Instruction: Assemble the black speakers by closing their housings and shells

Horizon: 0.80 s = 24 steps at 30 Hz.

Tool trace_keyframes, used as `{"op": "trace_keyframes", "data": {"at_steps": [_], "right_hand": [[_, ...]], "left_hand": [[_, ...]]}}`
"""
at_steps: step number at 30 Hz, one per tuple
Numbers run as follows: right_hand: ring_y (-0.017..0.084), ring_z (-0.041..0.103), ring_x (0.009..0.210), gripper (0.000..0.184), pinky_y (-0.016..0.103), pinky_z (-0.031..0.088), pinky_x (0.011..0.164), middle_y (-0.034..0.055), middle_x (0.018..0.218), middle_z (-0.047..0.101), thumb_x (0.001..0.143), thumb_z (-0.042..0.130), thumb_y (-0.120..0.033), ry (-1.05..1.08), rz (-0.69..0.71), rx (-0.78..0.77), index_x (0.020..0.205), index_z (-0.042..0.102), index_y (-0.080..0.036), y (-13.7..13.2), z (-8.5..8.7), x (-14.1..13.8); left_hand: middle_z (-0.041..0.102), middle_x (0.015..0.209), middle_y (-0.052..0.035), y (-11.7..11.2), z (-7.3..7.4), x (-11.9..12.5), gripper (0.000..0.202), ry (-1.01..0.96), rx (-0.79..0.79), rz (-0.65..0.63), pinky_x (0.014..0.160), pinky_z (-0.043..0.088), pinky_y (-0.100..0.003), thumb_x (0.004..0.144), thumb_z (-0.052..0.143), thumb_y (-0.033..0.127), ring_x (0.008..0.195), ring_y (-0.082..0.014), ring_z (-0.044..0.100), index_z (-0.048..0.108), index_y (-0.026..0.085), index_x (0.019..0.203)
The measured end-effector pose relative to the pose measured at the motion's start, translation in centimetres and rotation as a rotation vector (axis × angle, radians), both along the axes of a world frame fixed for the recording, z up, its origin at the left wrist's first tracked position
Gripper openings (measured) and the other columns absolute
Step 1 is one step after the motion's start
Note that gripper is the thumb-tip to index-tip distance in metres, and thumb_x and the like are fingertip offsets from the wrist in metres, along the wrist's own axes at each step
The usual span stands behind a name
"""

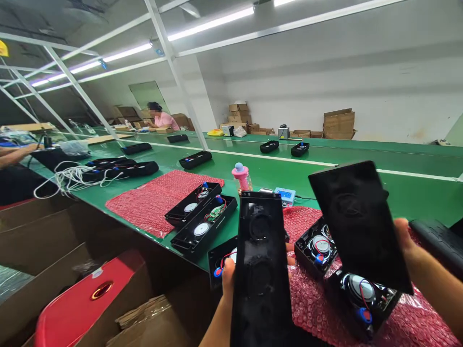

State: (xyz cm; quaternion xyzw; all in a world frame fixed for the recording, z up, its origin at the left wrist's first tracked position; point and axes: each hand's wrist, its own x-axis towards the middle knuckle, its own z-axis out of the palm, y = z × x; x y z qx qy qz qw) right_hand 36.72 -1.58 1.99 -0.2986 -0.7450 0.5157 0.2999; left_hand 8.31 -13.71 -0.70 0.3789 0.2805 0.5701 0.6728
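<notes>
My left hand [227, 284] is closed around a long black speaker shell [261, 255], held upright with round shapes and glossy patches on its face. My right hand [412, 246] grips the right edge of a flat black panel [356, 217], tilted, with a faint round mark on it. Behind the panel lie an open speaker case [314, 248] and a second open speaker case [356, 294], with round silver drivers, red wires and blue parts inside. The left shell partly covers another open case [217, 262] at the table edge.
Two open speaker cases [204, 224] rest beside red bubble wrap [144, 200] on the green table [238, 161]. A pink-capped bottle [241, 177] and blue device [285, 195] stand ahead. White cables [74, 174] lie left. A red stool [90, 294] stands below. Another person [164, 118] sits far back.
</notes>
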Motion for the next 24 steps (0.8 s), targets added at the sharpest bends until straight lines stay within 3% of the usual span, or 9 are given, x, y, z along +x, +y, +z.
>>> {"op": "trace_keyframes", "data": {"at_steps": [2,4,7,10,12,15,18,21,24], "right_hand": [[0.032,0.063,0.091,0.105,0.044,0.050,0.079,0.0116,0.108,0.065,0.049,0.053,-0.089,-0.047,0.045,0.093,0.131,0.051,-0.023,2.2,1.6,0.6],[0.032,0.056,0.106,0.104,0.044,0.044,0.093,0.0107,0.122,0.058,0.049,0.073,-0.072,-0.272,0.084,0.366,0.137,0.044,-0.025,4.3,2.9,0.6],[0.032,0.051,0.115,0.089,0.046,0.039,0.098,0.0117,0.130,0.052,0.054,0.081,-0.048,-0.660,0.205,0.658,0.134,0.049,-0.025,6.5,3.4,-0.4],[0.034,0.051,0.115,0.081,0.047,0.040,0.097,0.0124,0.129,0.052,0.051,0.082,-0.035,-0.862,0.352,0.726,0.127,0.056,-0.025,7.7,2.4,-1.9],[0.034,0.051,0.115,0.083,0.047,0.040,0.097,0.0121,0.129,0.053,0.051,0.081,-0.031,-0.904,0.430,0.734,0.129,0.054,-0.025,8.3,1.4,-2.7],[0.034,0.052,0.113,0.089,0.046,0.041,0.095,0.0107,0.129,0.053,0.051,0.078,-0.026,-0.919,0.494,0.722,0.134,0.048,-0.027,9.1,0.1,-3.4],[0.035,0.052,0.113,0.086,0.048,0.041,0.094,0.0092,0.130,0.052,0.051,0.075,-0.022,-0.904,0.490,0.720,0.132,0.050,-0.030,9.6,-0.8,-3.6],[0.037,0.051,0.113,0.086,0.050,0.041,0.094,0.0097,0.132,0.051,0.049,0.073,-0.019,-0.906,0.473,0.692,0.131,0.051,-0.030,9.9,-1.1,-3.5],[0.037,0.050,0.115,0.085,0.051,0.040,0.095,0.0095,0.134,0.050,0.049,0.069,-0.016,-0.915,0.463,0.664,0.131,0.051,-0.030,10.1,-1.3,-3.3]], "left_hand": [[0.068,0.103,-0.0125,-0.8,0.0,-1.7,0.102,0.069,-0.070,0.078,0.070,0.054,-0.042,0.056,0.035,0.093,0.087,-0.0324,0.065,0.060,0.016,0.118],[0.063,0.117,-0.0131,-1.6,0.1,-4.0,0.094,0.155,-0.104,0.188,0.079,0.053,-0.043,0.061,0.043,0.087,0.099,-0.0337,0.062,0.055,0.017,0.122],[0.053,0.132,-0.0141,-2.5,0.6,-8.0,0.089,0.416,-0.112,0.366,0.085,0.052,-0.043,0.062,0.060,0.073,0.112,-0.0362,0.055,0.044,0.020,0.131],[0.051,0.133,-0.0146,-2.7,1.9,-11.1,0.106,0.791,-0.104,0.422,0.088,0.050,-0.045,0.060,0.068,0.067,0.116,-0.0367,0.052,0.022,0.023,0.144],[0.045,0.139,-0.0117,-2.5,3.1,-12.0,0.106,1.046,-0.056,0.423,0.099,0.042,-0.047,0.062,0.069,0.064,0.123,-0.0355,0.046,0.017,0.025,0.146],[0.034,0.148,-0.0044,-1.7,4.8,-11.9,0.095,1.371,0.019,0.420,0.110,0.028,-0.045,0.067,0.070,0.055,0.133,-0.0311,0.035,0.021,0.028,0.145],[0.039,0.146,-0.0040,-0.3,5.3,-10.7,0.094,1.583,-0.003,0.344,0.107,0.033,-0.040,0.068,0.069,0.051,0.129,-0.0276,0.042,0.021,0.029,0.145],[0.048,0.137,-0.0083,1.6,4.3,-9.4,0.097,1.814,0.012,0.253,0.100,0.040,-0.040,0.066,0.071,0.052,0.119,-0.0291,0.051,0.021,0.027,0.145],[0.052,0.130,-0.0092,3.6,2.5,-8.1,0.098,1.904,0.054,0.191,0.097,0.041,-0.043,0.060,0.074,0.053,0.115,-0.0324,0.052,0.027,0.031,0.143]]}}
